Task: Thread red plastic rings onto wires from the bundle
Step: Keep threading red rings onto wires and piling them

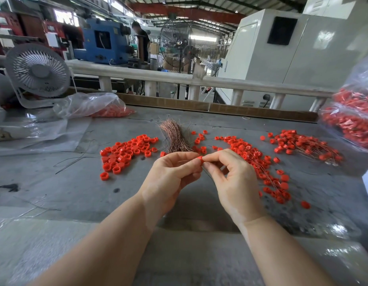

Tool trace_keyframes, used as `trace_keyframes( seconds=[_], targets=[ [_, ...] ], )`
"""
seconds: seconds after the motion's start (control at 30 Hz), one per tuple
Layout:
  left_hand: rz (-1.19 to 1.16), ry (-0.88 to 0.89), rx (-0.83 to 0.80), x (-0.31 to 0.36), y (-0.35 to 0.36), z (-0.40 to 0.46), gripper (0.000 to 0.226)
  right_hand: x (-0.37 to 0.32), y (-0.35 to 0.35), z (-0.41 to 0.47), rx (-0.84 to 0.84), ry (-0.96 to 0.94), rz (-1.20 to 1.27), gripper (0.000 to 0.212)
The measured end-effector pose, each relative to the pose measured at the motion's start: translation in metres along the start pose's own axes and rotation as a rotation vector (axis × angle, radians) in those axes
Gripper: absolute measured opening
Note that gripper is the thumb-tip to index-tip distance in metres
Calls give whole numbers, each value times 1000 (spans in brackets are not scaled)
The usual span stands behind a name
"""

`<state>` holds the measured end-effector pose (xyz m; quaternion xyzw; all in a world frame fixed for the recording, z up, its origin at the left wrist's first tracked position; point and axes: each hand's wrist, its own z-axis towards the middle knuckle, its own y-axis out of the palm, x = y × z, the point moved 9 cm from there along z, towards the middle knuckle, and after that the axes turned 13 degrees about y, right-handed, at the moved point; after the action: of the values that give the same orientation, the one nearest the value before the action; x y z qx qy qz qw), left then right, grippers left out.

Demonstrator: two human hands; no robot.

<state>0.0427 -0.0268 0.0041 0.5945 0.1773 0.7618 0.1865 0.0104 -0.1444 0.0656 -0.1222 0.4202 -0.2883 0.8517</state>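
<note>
Above the grey table (75, 193), my left hand (170, 174) pinches a red plastic ring (200, 159) between thumb and fingertips. My right hand (230, 174) meets it from the right, fingertips pinched at the ring, with a thin wire (208, 174) trailing down below them. Behind my hands stands the copper-coloured wire bundle (174, 135). A pile of loose red rings (127, 151) lies to its left. Rings threaded on wires (259, 159) spread to the right, with another heap of threaded rings (306, 145) farther right.
A clear bag of red rings (92, 106) lies at the back left beside a white desk fan (37, 73). A second bag of threaded rings (354, 120) sits at the right edge. Stray dark wires (75, 159) lie at left. A rail (199, 79) borders the table's far side.
</note>
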Motion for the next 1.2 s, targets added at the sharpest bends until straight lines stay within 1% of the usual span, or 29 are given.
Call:
trace_keyframes(
  seconds=[0.27, 0.37, 0.6, 0.8, 0.93, 1.03, 1.1, 1.2],
  targets=[
    [-3, -25, -36, -3, 2, -2, 10, 1, 1, 0, -12, 10, -6, 6],
    [21, -16, -25, -2, 1, -2, 10, 2, 3, -1, -27, 22, -17, 7],
    [53, -21, -22, -3, 1, -2, 10, 9, 5, 1, -64, 115, 66, 13],
    [60, -31, -28, -4, 2, -3, 10, 12, 6, 2, -97, 150, 79, 12],
    [45, -16, -39, -2, 4, -3, 12, 18, 6, 3, -110, 226, 127, 15],
    [28, -16, -32, -2, 4, -2, 15, 19, 3, 3, -80, 248, 161, 19],
    [19, -23, -16, -2, 2, -2, 16, 20, -1, 4, -30, 251, 155, 17],
    [11, -39, 11, -4, 0, -2, 16, 27, -5, 4, 33, 270, 6, 12]
  ],
)
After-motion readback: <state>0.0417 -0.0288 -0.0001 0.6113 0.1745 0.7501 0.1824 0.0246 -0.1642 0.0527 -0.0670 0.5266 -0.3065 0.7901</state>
